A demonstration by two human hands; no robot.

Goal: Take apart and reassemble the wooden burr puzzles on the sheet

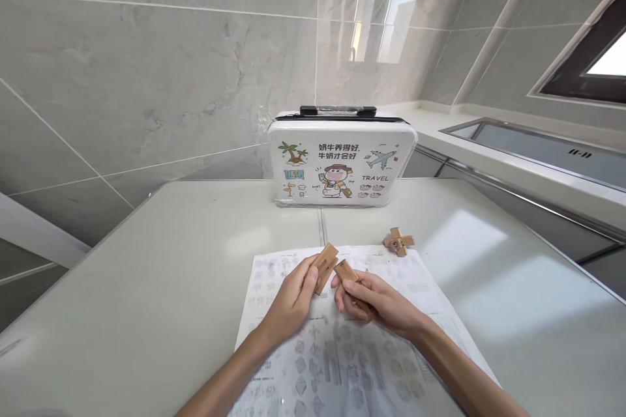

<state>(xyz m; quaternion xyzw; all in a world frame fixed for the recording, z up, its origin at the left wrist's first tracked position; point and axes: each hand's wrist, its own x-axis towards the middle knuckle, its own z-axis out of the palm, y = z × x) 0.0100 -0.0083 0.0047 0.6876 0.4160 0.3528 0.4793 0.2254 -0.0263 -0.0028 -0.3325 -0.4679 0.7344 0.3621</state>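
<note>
Two groups of wooden puzzle pieces are held above a printed instruction sheet (274, 332). My left hand (297, 290) is closed on a notched wooden puzzle piece (325, 258), tilted up to the right; there may be more than one stick in that grip. My right hand (374, 300) has its fingers wrapped round another wooden puzzle piece (346, 270), whose lower part is mostly covered by the fingers. The upper ends of the two pieces come close together. Past the right hand, an assembled wooden cross-shaped puzzle (399, 242) rests at the sheet's top right corner.
A white plastic-wrapped travel case (345, 163) with cartoon prints stands at the back of the white table (147, 300), against the grey tiled wall (161, 78). To the right runs a counter (538, 163) with a glass-topped inset (548, 146).
</note>
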